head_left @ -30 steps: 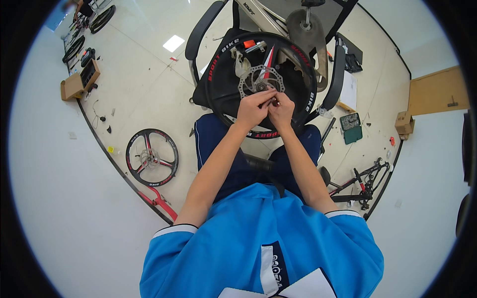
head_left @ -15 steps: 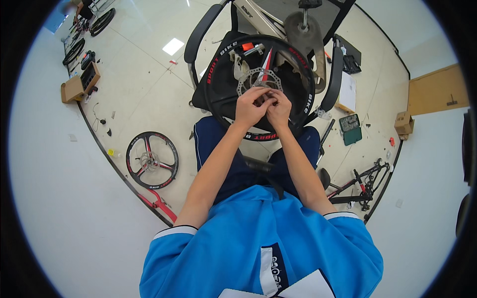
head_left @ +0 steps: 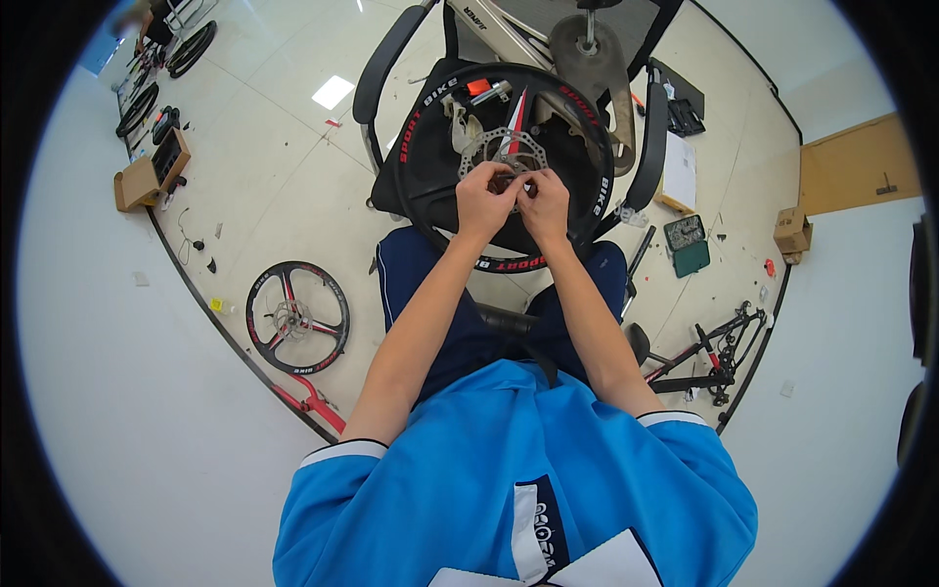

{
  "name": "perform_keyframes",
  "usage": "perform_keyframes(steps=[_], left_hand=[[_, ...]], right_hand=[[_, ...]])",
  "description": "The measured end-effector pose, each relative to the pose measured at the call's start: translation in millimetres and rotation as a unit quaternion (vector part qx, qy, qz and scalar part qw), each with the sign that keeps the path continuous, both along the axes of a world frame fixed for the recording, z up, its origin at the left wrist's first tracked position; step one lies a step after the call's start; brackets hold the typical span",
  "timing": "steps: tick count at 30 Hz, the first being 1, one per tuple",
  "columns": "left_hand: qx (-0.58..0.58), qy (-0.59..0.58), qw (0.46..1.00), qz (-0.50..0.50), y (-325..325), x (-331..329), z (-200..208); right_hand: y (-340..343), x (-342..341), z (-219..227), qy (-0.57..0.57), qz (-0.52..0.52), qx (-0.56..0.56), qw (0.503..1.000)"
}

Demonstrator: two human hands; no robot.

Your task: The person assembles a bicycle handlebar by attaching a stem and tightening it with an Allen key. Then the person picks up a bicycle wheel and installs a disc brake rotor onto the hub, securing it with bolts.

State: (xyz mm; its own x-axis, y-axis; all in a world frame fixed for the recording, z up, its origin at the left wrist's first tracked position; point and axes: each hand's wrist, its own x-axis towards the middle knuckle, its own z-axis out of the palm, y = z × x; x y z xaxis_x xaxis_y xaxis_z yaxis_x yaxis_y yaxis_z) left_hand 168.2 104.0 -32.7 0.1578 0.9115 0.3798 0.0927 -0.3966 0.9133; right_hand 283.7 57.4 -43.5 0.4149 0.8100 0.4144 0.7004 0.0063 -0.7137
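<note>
A black bicycle wheel [head_left: 408, 154] with a red-and-white spoke [head_left: 517, 116] lies flat over the black seat of an office chair. At its hub is a silver disc brake rotor [head_left: 533, 145]. Over the rotor's near side, my left hand [head_left: 482, 203] and my right hand [head_left: 547, 206] meet, thumbs and fingertips pinched together. Whatever small thing is between them is hidden. Inside the rim, beyond my hands, are a crumpled clear plastic bag [head_left: 462, 131], a silver metal cylinder [head_left: 492, 93] and an orange-red item [head_left: 477, 87].
Chair armrests [head_left: 383, 65] flank the wheel; a beige bicycle frame [head_left: 496, 31] leans behind it. On the floor lie another wheel [head_left: 288, 286], a red frame part [head_left: 315, 403], a green case [head_left: 692, 258] and a black bicycle frame [head_left: 685, 385]. Cardboard boxes [head_left: 145, 183] stand by the walls.
My hands stay at the hub, with the fingers slightly rearranged and the left fingers more curled. The whole view has shifted a little; the wheel lies as before.
</note>
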Motion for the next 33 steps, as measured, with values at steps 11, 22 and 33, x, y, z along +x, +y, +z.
perform_keyframes(steps=[11,22,33], left_hand=[[-0.064,-0.052,0.995,-0.048,5,-4,1],[-0.079,-0.074,0.993,-0.055,2,-6,-4],[-0.057,0.044,0.997,-0.025,-5,-9,10]], right_hand=[[7,4,5,-0.038,0.061,-0.025,0.997],[8,5,9,-0.062,0.061,0.003,0.996],[0,4,3,-0.027,0.053,0.008,0.998]])
